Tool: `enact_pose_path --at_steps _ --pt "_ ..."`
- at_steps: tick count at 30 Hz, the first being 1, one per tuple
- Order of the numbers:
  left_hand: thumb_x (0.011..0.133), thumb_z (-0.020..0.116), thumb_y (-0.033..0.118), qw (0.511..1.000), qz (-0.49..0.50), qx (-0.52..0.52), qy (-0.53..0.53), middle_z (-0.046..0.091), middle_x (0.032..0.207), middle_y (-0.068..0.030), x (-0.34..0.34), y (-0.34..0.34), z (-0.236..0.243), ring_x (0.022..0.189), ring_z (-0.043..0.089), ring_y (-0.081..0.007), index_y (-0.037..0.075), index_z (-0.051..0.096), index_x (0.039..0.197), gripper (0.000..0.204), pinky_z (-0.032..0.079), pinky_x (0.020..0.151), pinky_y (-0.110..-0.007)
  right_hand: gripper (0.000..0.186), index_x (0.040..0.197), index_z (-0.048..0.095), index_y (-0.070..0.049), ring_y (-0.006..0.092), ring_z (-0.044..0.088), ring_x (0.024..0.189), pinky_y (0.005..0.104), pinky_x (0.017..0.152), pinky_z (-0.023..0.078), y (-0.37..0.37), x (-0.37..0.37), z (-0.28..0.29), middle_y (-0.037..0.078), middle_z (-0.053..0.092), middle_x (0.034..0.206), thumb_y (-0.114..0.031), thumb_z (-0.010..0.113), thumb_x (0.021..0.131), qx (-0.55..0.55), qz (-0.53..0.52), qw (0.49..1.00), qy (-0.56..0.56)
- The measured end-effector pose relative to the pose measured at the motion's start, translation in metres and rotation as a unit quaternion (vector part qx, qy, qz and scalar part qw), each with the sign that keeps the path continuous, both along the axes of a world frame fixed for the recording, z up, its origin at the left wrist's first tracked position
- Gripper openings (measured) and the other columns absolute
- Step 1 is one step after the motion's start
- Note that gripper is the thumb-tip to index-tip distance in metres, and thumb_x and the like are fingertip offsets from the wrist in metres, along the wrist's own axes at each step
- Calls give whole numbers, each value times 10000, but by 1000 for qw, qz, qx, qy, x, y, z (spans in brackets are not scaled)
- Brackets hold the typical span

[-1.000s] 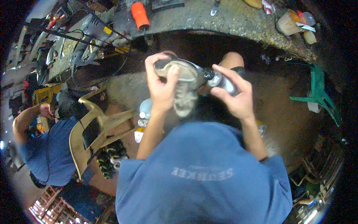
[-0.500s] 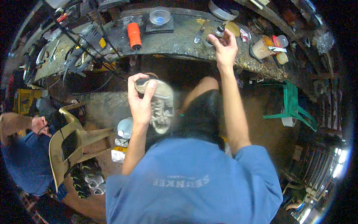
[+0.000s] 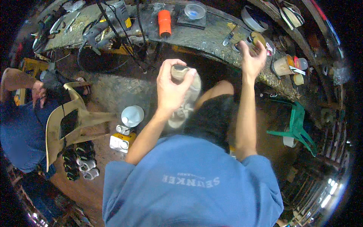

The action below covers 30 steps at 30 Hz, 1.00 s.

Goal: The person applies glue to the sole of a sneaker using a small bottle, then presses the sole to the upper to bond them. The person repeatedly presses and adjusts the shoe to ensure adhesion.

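Observation:
My left hand [image 3: 172, 85] is closed around one end of a cream lace-up sneaker [image 3: 185, 108], with the thumb pressed over that end. The shoe hangs above my dark-clad lap, its laced part pointing down toward me and blurred. Over the bench edge, my right hand [image 3: 252, 62] is raised with thumb and fingers apart in a curve. A small black-topped container [image 3: 249, 39] shows just beyond its fingertips; contact is hard to make out. Beside it lies a round yellowish lid [image 3: 258, 38].
The cluttered workbench [image 3: 211, 39] carries an orange cylinder [image 3: 164, 23], a clear bowl [image 3: 195, 10], a power tool [image 3: 113, 22] and stained cups [image 3: 283, 66]. Cables hang at left. A beige chair [image 3: 66, 125] and another person [image 3: 22, 125] are left; a green stool [image 3: 295, 126] stands right.
The view has shifted, so the bench sits farther right and higher. The sneaker has turned, hiding more of its laces. My right fingers look wider apart around the black-topped container.

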<state>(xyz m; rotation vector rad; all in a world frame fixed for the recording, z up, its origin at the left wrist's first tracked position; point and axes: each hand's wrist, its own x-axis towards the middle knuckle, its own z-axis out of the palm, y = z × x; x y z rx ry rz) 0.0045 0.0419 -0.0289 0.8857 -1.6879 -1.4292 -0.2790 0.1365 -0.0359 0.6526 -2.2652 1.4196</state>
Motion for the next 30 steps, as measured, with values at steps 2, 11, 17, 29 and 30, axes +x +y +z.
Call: enact_pose_path --at_steps 2,11,17,29,30 --pt "862 876 180 999 5 -33 15 679 1073 -117 -8 5 1 1017 679 -301 53 655 1097 347 534 927 -405 492 1282 678 22 218 681 1055 378 964 573 10 39 20 86 711 1138 -206 895 904 -99 7 995 -5" --pt "881 815 139 993 -80 -81 3 656 1227 -154 -22 23 5 1169 634 -334 29 612 1263 446 499 1037 -437 293 1257 772 -17 167 719 1100 333 963 585 40 113 63 75 771 1205 -113 768 980 66 462 808 -360" --pt "916 767 141 992 -122 -40 11 634 1295 -168 -6 13 3 1218 616 -331 18 583 1376 511 481 1085 -441 277 1205 824 -45 169 734 1104 351 1007 576 28 100 32 70 806 1166 -154 823 949 112 491 779 -375" --pt "857 764 20 993 -81 -39 74 714 1127 -129 -3 10 -11 1080 689 -233 3 661 1143 305 533 990 -368 228 1125 803 4 158 759 989 327 896 590 23 152 18 109 826 1063 -189 725 1033 7 409 853 -323" --pt "853 763 17 993 -76 -41 74 719 1121 -131 -4 11 -12 1079 690 -229 1 662 1128 294 536 987 -368 223 1135 801 0 161 765 979 329 887 593 23 158 18 118 826 1055 -182 720 1033 5 394 866 -308"
